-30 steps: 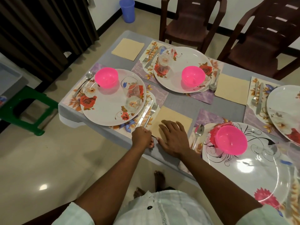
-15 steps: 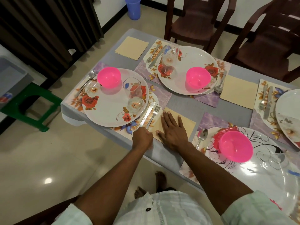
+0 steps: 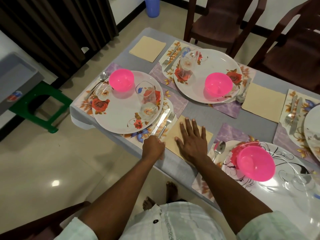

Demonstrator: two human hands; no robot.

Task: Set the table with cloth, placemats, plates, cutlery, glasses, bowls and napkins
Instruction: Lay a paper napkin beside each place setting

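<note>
The right hand (image 3: 192, 142) lies flat and open on the yellow napkin (image 3: 174, 134). The left hand (image 3: 153, 147), just beside it, pinches the napkin's near corner by the fork (image 3: 167, 122).

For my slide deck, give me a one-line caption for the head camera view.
Right hand flattens a beige napkin while left hand grips its corner.

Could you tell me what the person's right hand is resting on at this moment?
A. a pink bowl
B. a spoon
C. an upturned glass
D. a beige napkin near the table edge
D: the right hand lies flat, fingers straight, on the beige napkin between the fork and the spoon.
</note>
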